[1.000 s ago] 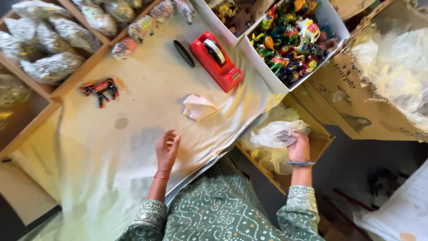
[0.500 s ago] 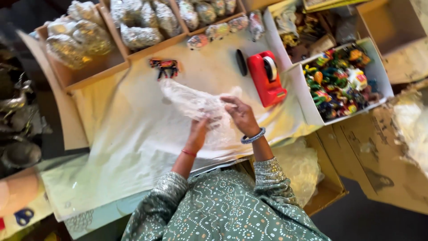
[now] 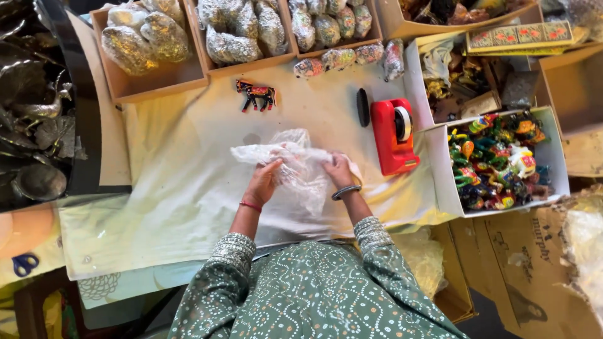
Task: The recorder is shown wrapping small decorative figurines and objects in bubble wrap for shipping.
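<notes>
Both my hands are on the clear plastic wrap (image 3: 295, 163) at table centre: my left hand (image 3: 262, 183) pinches its near edge, my right hand (image 3: 339, 171) grips the other side. At three o'clock, a white box (image 3: 440, 182) brims with bright painted figurines (image 3: 496, 163). At twelve, cardboard trays (image 3: 157, 78) hold wrapped bundles (image 3: 235, 28). Red tape dispenser (image 3: 392, 135) at two.

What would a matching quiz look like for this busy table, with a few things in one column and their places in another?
Things:
1. toy horse
2. tape dispenser
3. plastic sheet
4. white box of painted toys

Places:
A. held in both hands
B. far right of the cloth
C. near the brown boxes of wrapped bundles
D. between the hands and the white box

Pairs: 1-C, 2-D, 3-A, 4-B
</notes>
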